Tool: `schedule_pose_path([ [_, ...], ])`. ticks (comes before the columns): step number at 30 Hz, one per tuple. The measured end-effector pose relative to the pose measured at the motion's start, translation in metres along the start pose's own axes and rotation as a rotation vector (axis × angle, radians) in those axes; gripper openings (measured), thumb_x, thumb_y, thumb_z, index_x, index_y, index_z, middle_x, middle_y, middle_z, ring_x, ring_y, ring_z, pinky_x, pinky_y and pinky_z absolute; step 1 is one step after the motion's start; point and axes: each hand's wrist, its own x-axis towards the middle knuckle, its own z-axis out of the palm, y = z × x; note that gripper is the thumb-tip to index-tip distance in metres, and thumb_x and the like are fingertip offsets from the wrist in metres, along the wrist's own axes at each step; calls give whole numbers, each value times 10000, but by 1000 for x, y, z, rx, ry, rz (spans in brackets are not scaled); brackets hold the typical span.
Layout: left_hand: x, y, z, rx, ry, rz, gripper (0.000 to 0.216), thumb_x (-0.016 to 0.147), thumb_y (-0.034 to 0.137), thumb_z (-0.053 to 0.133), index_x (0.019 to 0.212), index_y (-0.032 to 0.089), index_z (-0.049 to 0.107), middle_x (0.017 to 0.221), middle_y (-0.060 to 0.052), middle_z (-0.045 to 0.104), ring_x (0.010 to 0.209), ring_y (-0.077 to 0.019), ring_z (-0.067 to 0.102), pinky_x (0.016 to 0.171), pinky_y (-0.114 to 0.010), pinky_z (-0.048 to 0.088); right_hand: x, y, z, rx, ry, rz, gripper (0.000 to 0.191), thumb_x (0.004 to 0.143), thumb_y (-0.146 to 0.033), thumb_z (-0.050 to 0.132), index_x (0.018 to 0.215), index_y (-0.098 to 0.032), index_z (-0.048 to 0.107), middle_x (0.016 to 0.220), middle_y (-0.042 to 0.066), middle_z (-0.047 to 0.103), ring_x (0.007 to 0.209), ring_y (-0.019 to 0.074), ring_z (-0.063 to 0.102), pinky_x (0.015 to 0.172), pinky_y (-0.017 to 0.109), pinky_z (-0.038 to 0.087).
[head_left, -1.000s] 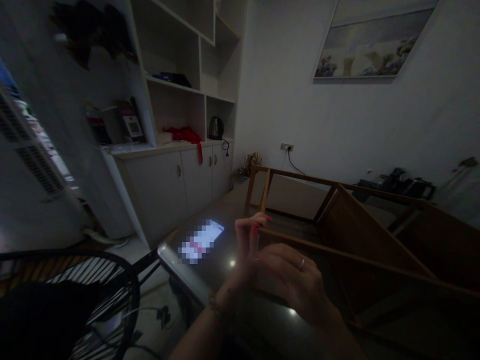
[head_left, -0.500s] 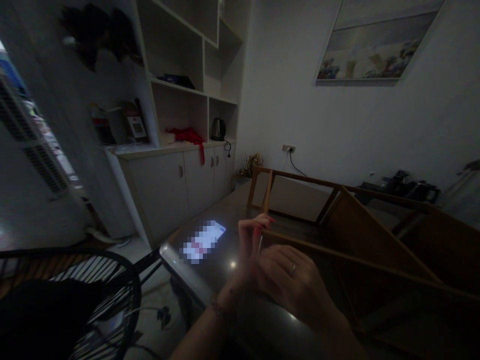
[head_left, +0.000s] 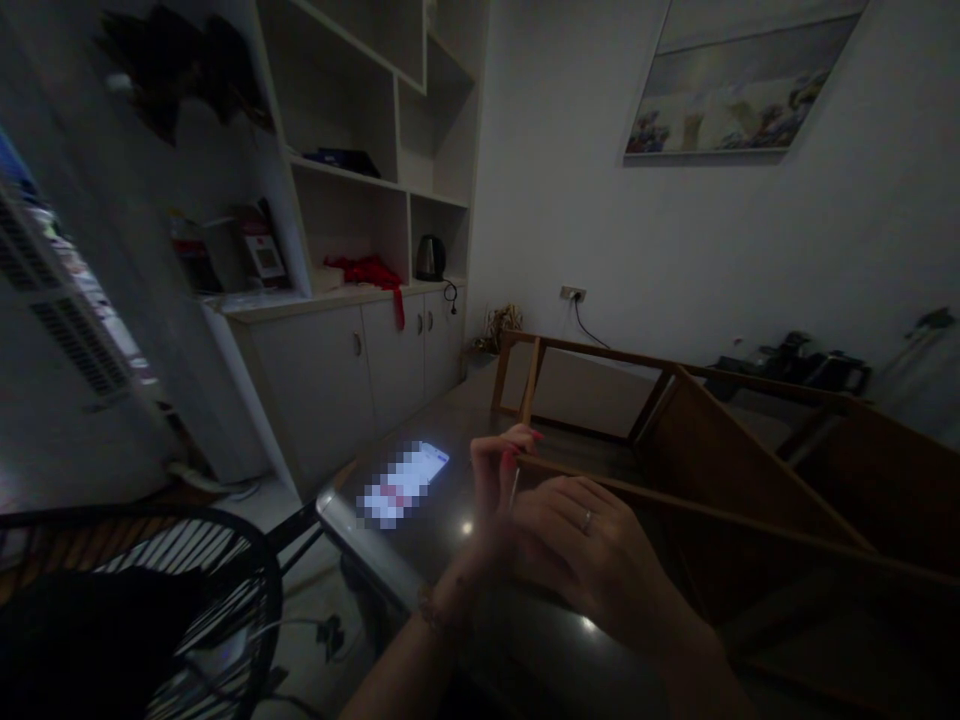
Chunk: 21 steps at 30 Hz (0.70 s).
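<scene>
A brown wooden frame [head_left: 592,478] with several bars and panels lies on its side on the shiny dark table [head_left: 450,420]. My left hand [head_left: 491,490] has its fingers bent around the near end of one bar, thumb and fingertips pinched there. Close beside it, my right hand [head_left: 600,550], with a ring on one finger, is closed around a thin metal rod [head_left: 514,487]. The rod points up toward the bar's end; its lower part is hidden in the fingers, so its kind does not show. A lit phone [head_left: 409,485] lies left of my hands.
A black woven chair [head_left: 255,560] stands at the lower left, with cables and a plug [head_left: 330,632] on the floor beside it. Behind are a white cabinet [head_left: 315,370] with shelves and a kettle [head_left: 430,258]. Dark objects [head_left: 795,360] stand at the back right.
The view has shifted slightly, so the room appears a little further left. Both hands keep nearly the same pose at the bar's end, the rod still between them.
</scene>
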Motion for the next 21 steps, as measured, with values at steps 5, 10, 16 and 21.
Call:
schedule_pose_path([
  [5,1,-1,2,-20,8,32,79,1046,354,470,1020,290,509,889,28,623,996,-174,640,949,-398,491,0,0,2,37,-6,57,176,1037,-328,536,951,-206,630,850,-1,711,785,154,644,767,297,500],
  [10,-1,-3,4,-33,40,38,74,1039,359,483,1018,298,520,884,17,613,985,-179,634,936,-383,494,1,-2,5,9,91,65,165,1029,-349,554,979,-199,604,849,8,717,772,147,659,755,292,523],
  [16,1,-6,8,-30,83,79,115,1031,379,498,985,275,514,816,39,602,887,-160,624,908,-387,495,1,-6,11,-80,126,-11,49,995,-219,610,1015,-198,650,868,3,728,787,148,655,768,292,515],
  [21,0,-2,5,-20,37,33,92,1034,363,493,1005,278,510,851,27,607,954,-172,634,915,-392,498,2,-8,16,-101,172,4,114,1022,-236,567,945,-199,642,844,-2,734,740,136,631,731,280,511],
])
